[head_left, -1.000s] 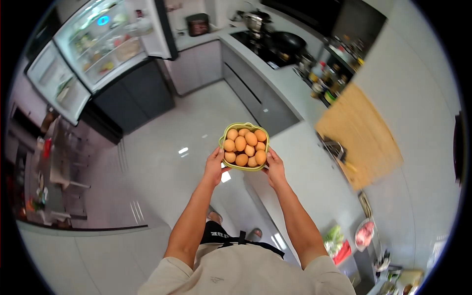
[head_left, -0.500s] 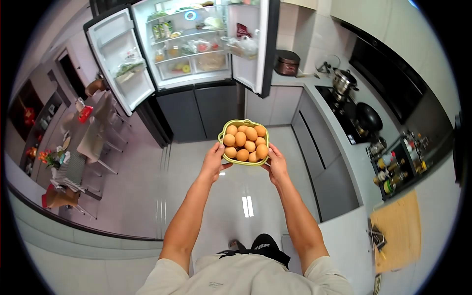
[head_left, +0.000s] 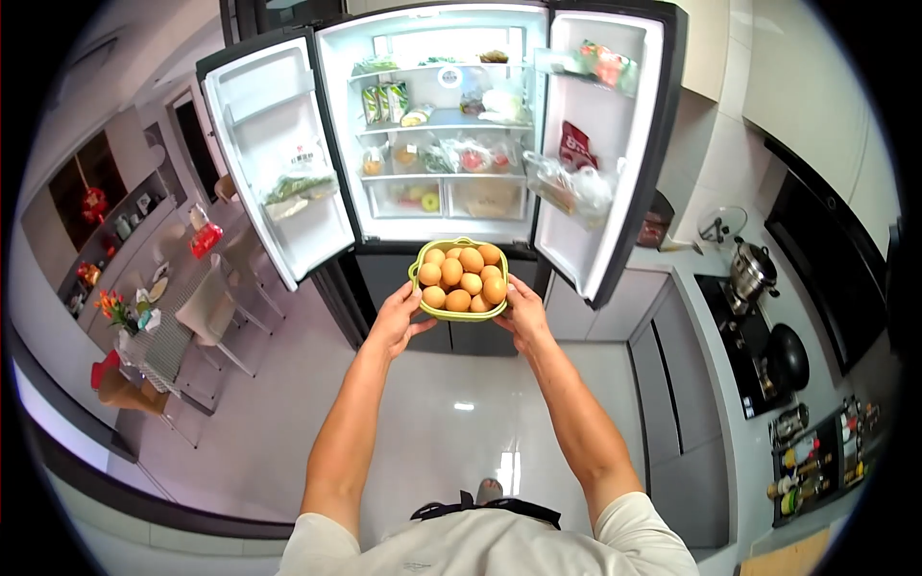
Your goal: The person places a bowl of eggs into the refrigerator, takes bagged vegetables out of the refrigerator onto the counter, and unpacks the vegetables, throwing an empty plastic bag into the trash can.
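Note:
A yellow-green basket full of brown eggs is held out in front of me at chest height. My left hand grips its left side and my right hand its right side, fingers wrapped under the rim. Beyond the basket stands a fridge with both upper doors open. Its lit shelves hold vegetables, cartons and bagged food, with clear drawers at the bottom. The basket overlaps the fridge's lower front in view, and the two do not visibly touch.
The left fridge door and right fridge door swing outward. On the right, a counter carries a pot, a black pan and a bottle rack. A dining table with chairs stands left.
The view has turned right-to-left toward the fridge, which now stands centred and closer. Both hands keep hold of the egg basket. The cutting board has slid to the bottom right edge.

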Demonstrator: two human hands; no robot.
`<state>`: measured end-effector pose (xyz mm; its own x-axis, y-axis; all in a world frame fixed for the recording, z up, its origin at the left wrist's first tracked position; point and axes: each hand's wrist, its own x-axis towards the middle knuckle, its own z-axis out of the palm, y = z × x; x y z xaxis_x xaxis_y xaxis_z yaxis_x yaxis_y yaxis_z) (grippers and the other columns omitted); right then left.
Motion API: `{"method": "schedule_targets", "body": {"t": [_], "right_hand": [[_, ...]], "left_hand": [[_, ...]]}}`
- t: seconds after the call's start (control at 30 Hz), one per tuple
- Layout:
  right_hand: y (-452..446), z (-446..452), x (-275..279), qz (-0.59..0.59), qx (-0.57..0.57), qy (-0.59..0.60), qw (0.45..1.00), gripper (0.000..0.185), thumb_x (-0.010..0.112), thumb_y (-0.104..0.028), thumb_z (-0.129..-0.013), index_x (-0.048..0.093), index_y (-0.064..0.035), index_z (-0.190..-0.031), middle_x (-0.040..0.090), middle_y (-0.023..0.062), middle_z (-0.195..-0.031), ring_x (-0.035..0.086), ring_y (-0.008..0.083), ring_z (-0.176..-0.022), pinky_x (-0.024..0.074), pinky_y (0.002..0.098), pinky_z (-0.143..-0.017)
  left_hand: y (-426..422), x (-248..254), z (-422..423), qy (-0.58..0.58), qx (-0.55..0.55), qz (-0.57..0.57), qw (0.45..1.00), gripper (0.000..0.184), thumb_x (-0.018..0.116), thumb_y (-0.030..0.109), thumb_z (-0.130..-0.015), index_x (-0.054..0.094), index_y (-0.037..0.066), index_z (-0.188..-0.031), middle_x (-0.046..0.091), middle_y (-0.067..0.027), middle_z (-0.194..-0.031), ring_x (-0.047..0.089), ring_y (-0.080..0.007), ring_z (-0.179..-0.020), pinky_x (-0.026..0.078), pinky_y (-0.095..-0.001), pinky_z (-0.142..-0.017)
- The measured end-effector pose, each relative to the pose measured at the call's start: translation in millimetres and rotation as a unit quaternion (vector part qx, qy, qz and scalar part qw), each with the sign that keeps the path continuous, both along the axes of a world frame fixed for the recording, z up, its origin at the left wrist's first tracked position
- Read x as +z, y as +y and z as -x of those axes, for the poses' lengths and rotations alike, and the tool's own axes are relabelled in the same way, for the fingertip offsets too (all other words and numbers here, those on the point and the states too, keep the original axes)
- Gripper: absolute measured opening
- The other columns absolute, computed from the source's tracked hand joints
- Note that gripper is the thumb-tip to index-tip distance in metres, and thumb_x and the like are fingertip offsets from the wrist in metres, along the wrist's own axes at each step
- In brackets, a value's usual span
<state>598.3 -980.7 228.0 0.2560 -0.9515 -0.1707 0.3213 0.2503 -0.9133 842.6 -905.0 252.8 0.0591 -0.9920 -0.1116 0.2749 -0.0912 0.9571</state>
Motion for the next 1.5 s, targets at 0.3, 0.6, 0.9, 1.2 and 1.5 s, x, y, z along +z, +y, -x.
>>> {"method": "schedule_targets", "body": {"t": [0.3,0.6,0.9,1.2,1.5], "right_hand": [[-179,-96,22,0.005,-0.015,0.008,1.000,0.040,0.049,-0.027,-0.108,0.053,-0.0198,-0.147,0.068,0.0002,-0.119,0.068,0.0123,-0.092,0.0547,0.0338,-0.084],[-334,-185,53,0.024,-0.099,0.001,0.995,0.030,0.048,-0.027,-0.109,0.055,-0.0171,-0.136,0.064,0.0016,-0.118,0.065,0.0138,-0.098,0.0545,0.0347,-0.083],[-462,-237,87,0.046,-0.145,-0.022,0.988,0.033,0.043,-0.028,-0.111,0.057,-0.0216,-0.139,0.066,-0.0003,-0.119,0.065,0.0146,-0.101,0.0539,0.0352,-0.086],[-574,-257,119,0.083,-0.152,-0.050,0.984,0.032,0.041,-0.024,-0.110,0.058,-0.0161,-0.136,0.067,0.0021,-0.113,0.066,0.0126,-0.092,0.0556,0.0322,-0.074],[-644,-263,132,0.089,-0.163,-0.065,0.980,0.031,0.046,-0.025,-0.108,0.060,-0.0171,-0.134,0.067,0.0038,-0.119,0.067,0.0183,-0.096,0.0560,0.0351,-0.081]], "left_hand": [[-173,21,-92,-0.009,0.013,0.008,1.000,0.045,0.047,0.028,-0.111,0.044,0.012,-0.153,0.055,-0.0062,-0.143,0.056,-0.0231,-0.128,0.051,-0.0531,-0.103],[-361,42,-184,-0.006,-0.046,0.041,0.998,0.048,0.049,0.028,-0.111,0.041,0.008,-0.154,0.054,-0.0086,-0.141,0.058,-0.0244,-0.125,0.053,-0.0508,-0.102],[-507,81,-231,-0.010,-0.055,0.050,0.997,0.047,0.052,0.030,-0.109,0.044,0.008,-0.151,0.056,-0.0077,-0.138,0.058,-0.0240,-0.122,0.053,-0.0530,-0.100],[-619,102,-246,0.010,-0.017,0.064,0.998,0.055,0.055,0.031,-0.108,0.038,0.008,-0.156,0.052,-0.0106,-0.142,0.057,-0.0279,-0.122,0.054,-0.0561,-0.098],[-683,118,-245,0.003,-0.008,0.059,0.998,0.044,0.050,0.034,-0.110,0.047,0.013,-0.148,0.053,-0.0080,-0.141,0.057,-0.0297,-0.119,0.055,-0.0571,-0.095]]}}
